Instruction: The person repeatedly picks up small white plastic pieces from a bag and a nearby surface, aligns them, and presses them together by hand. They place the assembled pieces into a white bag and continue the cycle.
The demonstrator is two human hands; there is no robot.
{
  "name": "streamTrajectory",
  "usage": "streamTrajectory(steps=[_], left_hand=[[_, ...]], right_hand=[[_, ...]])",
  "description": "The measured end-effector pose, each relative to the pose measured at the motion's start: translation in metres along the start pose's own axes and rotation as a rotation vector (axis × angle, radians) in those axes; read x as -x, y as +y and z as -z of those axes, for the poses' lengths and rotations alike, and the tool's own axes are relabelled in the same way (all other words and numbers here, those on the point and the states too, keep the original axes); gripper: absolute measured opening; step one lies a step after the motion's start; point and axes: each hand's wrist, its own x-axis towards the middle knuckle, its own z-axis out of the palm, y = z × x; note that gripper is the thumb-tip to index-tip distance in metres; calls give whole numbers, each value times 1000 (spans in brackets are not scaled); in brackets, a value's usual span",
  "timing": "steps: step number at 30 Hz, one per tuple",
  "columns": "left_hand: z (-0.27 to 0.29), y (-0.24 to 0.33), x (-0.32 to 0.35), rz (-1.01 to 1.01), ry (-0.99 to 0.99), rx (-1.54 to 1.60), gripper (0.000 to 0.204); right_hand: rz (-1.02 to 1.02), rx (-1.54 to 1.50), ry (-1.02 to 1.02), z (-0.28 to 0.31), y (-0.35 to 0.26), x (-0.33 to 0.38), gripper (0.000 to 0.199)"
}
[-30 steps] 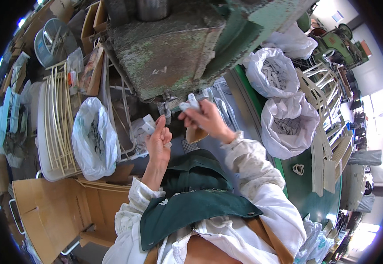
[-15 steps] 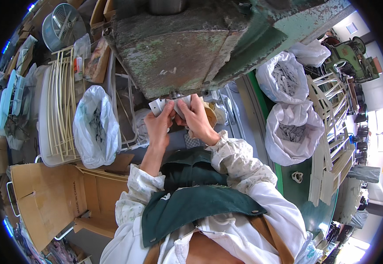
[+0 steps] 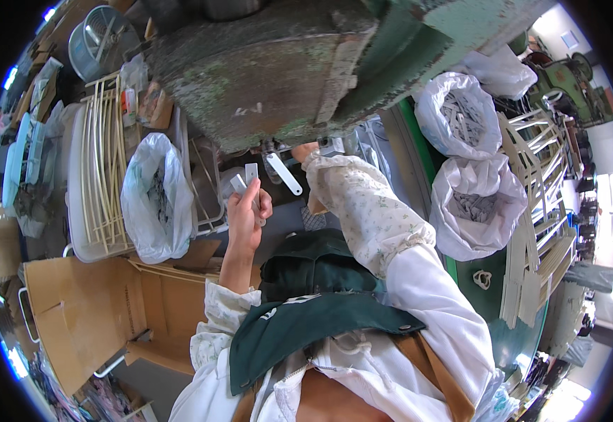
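White strips [image 3: 248,179] in left hand [image 3: 248,214], green machine [image 3: 278,70] overhead, plastic bag [image 3: 153,197] beside

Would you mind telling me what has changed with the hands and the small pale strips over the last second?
The right hand has parted from the left and reached forward under the big green machine, carrying a white strip with it; its fingers are mostly hidden there. The left hand has drawn back slightly and still holds a few pale strips upright. The clear bag at left and the two white sacks at right stayed put.
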Motion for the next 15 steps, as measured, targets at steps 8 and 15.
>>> streamTrajectory(steps=[8,15], left_hand=[[-1,13,16,-60,52,57,19],[8,18,11,-68,-47,-151,24]], right_hand=[[45,-139,-15,29,14,9,19],[-24,-918,-219,170,-82,68,23]])
